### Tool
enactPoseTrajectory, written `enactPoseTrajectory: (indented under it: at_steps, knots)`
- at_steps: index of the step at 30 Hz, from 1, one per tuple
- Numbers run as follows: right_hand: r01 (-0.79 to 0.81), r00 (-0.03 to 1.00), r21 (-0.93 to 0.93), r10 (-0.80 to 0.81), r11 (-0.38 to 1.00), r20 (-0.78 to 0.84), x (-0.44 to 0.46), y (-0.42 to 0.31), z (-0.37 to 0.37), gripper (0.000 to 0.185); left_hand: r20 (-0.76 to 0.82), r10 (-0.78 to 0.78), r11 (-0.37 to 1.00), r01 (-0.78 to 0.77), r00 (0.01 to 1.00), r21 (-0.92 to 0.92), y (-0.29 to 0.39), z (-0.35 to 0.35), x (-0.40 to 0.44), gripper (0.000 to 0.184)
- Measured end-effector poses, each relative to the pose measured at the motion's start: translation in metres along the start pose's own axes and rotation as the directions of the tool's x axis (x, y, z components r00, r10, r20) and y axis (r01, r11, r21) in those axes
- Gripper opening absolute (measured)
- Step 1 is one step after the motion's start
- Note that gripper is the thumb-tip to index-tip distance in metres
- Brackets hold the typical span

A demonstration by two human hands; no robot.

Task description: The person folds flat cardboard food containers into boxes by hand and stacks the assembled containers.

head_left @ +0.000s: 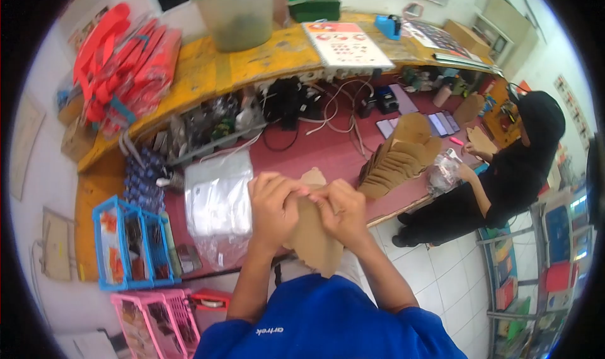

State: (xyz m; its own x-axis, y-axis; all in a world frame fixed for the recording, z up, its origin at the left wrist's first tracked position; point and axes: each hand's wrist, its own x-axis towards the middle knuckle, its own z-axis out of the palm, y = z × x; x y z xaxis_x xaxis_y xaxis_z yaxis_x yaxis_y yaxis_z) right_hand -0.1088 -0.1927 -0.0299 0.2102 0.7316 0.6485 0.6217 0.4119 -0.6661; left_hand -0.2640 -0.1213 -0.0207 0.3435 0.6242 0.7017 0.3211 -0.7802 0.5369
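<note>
Both hands grip a piece of brown cardboard [313, 239] in front of my blue shirt. My left hand [274, 211] pinches its upper left edge, and my right hand [342, 214] pinches the upper right, with the fingertips nearly meeting. The cardboard hangs down below the hands, its lower end close to my chest. Left of my left hand lies a pile of clear plastic bags [217, 198] on the dark red tabletop [290, 151]. Beyond my right hand stands a row of nested brown cardboard pieces [394, 163] of similar look.
A co-worker in black [523, 157] stands at the right, holding a clear plastic bag [444, 172]. A blue basket [135, 245] and a pink basket [154, 324] are at the left. Cables [353, 122] and phones [441, 123] lie at the back under a yellow shelf [271, 56].
</note>
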Motion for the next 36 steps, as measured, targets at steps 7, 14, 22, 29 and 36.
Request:
enactPoseTrajectory:
  at_steps: [7,14,22,29,36]
  knots:
    - [-0.098,0.995,0.085,0.100,0.992,-0.016,-0.016,0.006,0.007,0.010,-0.029,0.017,0.997,-0.015,0.999,0.080,-0.009,0.014,-0.021,0.005]
    - [-0.036,0.999,0.019,0.035,0.999,0.039,-0.028,0.006,-0.004,0.007,0.025,-0.002,0.999,0.002,1.000,0.033,-0.001,0.011,-0.029,0.006]
    - [-0.014,0.999,0.059,0.016,0.998,-0.041,-0.043,0.014,-0.001,0.008,-0.065,0.008,0.996,-0.003,0.998,0.084,-0.006,0.020,-0.041,0.008]
    - [-0.004,0.999,0.023,0.004,1.000,0.033,-0.053,0.024,-0.013,0.005,0.028,-0.017,0.999,0.018,0.999,-0.034,0.002,0.019,-0.045,0.008]
    - [-0.023,0.996,-0.004,0.023,1.000,0.091,-0.060,0.022,-0.010,0.007,0.098,0.013,0.999,-0.010,0.995,-0.037,0.004,0.014,-0.051,0.008]
